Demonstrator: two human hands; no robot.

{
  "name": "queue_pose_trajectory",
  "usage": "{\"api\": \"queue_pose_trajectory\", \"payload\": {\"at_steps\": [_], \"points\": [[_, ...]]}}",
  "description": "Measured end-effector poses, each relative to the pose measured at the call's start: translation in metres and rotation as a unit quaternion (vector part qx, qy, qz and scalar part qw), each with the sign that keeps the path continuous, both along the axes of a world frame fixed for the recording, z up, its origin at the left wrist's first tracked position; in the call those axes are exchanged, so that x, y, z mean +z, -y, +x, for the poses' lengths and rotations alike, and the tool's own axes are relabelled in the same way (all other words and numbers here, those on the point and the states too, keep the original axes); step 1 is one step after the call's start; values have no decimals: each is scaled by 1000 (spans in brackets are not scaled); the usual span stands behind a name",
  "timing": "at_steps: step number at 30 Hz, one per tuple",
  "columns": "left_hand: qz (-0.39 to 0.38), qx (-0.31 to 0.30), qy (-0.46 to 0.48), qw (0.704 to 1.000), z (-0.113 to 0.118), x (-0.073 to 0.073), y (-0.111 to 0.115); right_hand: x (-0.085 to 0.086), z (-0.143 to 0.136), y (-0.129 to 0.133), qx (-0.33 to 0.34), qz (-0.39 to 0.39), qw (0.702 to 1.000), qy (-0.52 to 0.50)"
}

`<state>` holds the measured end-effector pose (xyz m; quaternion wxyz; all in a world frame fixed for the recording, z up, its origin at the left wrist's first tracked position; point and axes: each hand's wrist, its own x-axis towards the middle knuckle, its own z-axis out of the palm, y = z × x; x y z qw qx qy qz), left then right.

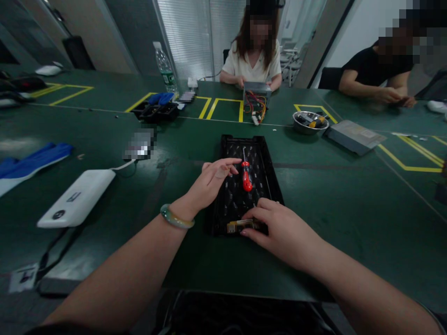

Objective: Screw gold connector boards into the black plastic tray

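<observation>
A black plastic tray with a bumpy floor lies in front of me. Inside it rests a red-and-black screwdriver, its shaft pointing away from me. My left hand hovers over the tray's left side, fingers stretched out beside the screwdriver and holding nothing. At the tray's near end, my right hand grips a small circuit board with yellowish parts between thumb and fingers. Part of the board is hidden behind those fingers.
Left of the tray lie a white power bank and a blue-and-white glove. Further off stand a black parts tray, a water bottle and a metal bowl of tools. Across the table, a person handles a power supply.
</observation>
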<state>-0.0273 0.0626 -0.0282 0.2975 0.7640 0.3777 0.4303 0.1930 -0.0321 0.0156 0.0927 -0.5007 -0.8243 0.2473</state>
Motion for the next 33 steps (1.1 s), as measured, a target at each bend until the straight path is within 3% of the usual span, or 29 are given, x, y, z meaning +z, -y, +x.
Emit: {"api": "queue_pose_trajectory", "payload": {"at_steps": [12, 17, 26, 33], "points": [[-18, -18, -7, 1000, 1, -1, -2, -1, -1, -5, 20, -39, 999, 10], [-15, -20, -12, 1000, 1, -1, -2, -6, -1, -8, 29, -1, 999, 16], [-19, -19, -9, 1000, 2, -3, -3, -7, -1, -10, 116, 93, 986, 69], [-23, -21, -13, 999, 2, -3, -5, -10, 1, -13, 119, 83, 989, 34]]}}
